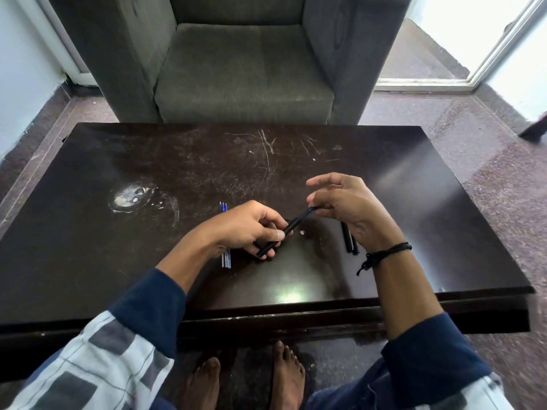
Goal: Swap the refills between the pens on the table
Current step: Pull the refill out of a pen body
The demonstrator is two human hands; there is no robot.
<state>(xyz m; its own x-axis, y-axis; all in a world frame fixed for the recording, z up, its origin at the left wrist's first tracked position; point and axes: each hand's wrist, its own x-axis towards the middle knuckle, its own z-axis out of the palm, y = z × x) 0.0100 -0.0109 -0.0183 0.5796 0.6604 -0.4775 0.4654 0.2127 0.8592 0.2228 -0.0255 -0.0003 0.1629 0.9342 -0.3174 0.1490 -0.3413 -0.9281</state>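
The left hand (251, 229) is gripping a black pen (292, 225) over the worktop (414, 202). The right hand (346, 208) is pinching its thin end, probably drawing the refill (306, 213) out. The next move is calling for a straight, gentle pull.

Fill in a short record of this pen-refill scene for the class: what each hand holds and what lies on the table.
left hand: grips the black pen barrel
right hand: fingers pinch the refill sticking out of the barrel
loose refills: on the table, partly under the left hand
black pen parts: on the table, below the right hand
armchair: grey, beyond the table
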